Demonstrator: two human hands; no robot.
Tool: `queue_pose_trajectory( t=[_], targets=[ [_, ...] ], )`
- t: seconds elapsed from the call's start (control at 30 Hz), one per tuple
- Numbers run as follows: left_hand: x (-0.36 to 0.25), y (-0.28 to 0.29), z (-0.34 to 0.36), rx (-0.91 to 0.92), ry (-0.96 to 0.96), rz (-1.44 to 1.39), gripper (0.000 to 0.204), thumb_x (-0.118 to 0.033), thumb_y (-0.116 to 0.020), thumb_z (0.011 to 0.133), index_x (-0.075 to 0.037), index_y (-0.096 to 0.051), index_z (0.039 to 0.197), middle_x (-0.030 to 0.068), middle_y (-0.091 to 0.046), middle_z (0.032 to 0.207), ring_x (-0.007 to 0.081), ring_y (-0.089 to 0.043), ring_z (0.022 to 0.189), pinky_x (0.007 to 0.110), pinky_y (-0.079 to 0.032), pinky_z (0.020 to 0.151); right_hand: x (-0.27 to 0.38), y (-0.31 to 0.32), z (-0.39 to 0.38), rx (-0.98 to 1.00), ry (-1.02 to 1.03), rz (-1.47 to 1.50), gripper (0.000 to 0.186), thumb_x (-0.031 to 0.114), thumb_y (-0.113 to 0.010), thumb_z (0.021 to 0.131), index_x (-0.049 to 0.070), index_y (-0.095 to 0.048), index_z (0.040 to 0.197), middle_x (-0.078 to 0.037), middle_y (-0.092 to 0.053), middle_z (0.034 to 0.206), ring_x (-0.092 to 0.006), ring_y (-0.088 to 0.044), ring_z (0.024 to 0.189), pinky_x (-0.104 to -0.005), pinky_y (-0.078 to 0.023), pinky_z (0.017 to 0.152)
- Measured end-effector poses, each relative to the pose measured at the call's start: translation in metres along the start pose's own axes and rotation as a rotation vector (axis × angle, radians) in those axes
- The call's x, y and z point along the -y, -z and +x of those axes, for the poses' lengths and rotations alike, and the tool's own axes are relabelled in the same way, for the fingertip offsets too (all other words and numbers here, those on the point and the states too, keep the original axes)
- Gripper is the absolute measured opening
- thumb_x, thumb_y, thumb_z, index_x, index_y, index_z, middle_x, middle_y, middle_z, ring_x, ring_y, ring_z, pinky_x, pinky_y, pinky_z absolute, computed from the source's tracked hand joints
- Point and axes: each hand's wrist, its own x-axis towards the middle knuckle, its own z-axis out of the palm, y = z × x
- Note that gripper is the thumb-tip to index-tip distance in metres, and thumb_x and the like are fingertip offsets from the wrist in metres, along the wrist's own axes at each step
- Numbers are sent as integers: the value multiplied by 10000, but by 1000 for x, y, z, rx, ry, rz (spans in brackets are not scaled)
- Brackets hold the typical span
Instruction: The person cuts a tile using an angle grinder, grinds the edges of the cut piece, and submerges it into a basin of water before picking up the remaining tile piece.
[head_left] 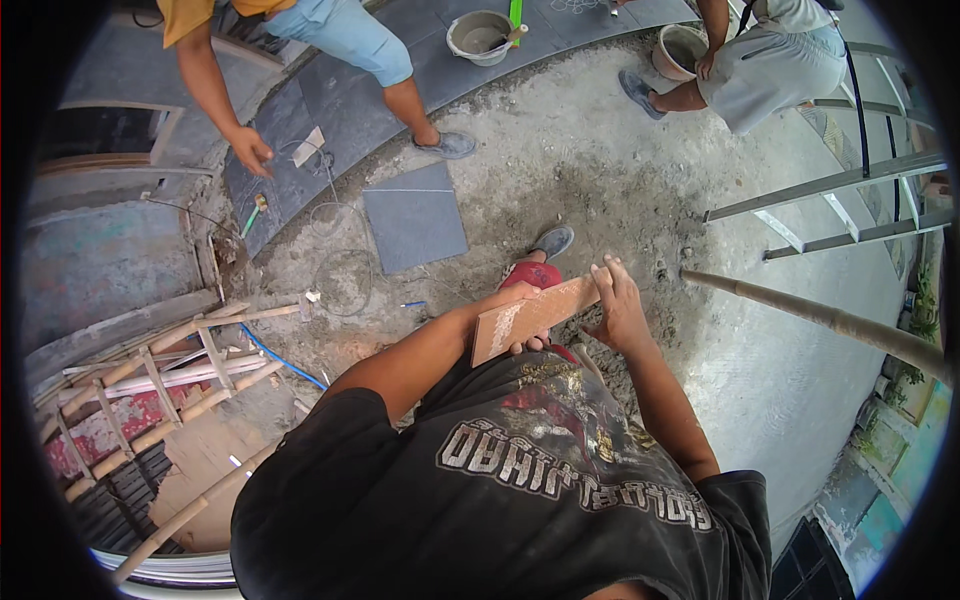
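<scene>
A narrow reddish-brown tile piece (540, 315), with a pale rough streak near its left end, is held tilted in front of my body. My left hand (525, 318) is closed on it, thumb side at the upper edge and fingertips curling round the lower edge. At the tile's right end is my right hand (620, 305), its fingers stretched up against that end and its thumb spread apart below. Beyond the tile, a large dark grey tile (415, 217) lies on the rough ground.
Laid grey tiles (345, 95) curve along the far left, with a bucket (482, 38) on them. One co-worker reaches at the upper left; another is beside a bucket (680, 50). A ladder (830, 190) and pole (810, 312) extend from the right. A wooden frame (150, 385) lies left.
</scene>
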Motion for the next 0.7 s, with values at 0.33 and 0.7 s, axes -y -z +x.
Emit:
queue_pose_trajectory(
  t=[0.33, 0.7],
  targets=[
    [-193, -45, 43, 244, 442, 352, 700, -468, -436, 1001, -10, -347, 1523, 278, -596, 1292, 308, -715, 973, 349, -620, 576, -5, 49, 9, -362, -329, -51, 868, 179, -773, 712, 67, -396, 1486, -157, -504, 1423, -355, -455, 1363, -511, -342, 1159],
    [-248, -214, 60, 507, 156, 785, 1001, -769, -372, 946, 5, -256, 1571, 196, -394, 1557, 369, -447, 1401, 596, -416, 1081, 37, 51, -60, -795, -917, -76, 919, 178, -840, 631, 55, -427, 1443, -165, -560, 1301, -351, -542, 1219, -467, -409, 1099]
  ],
)
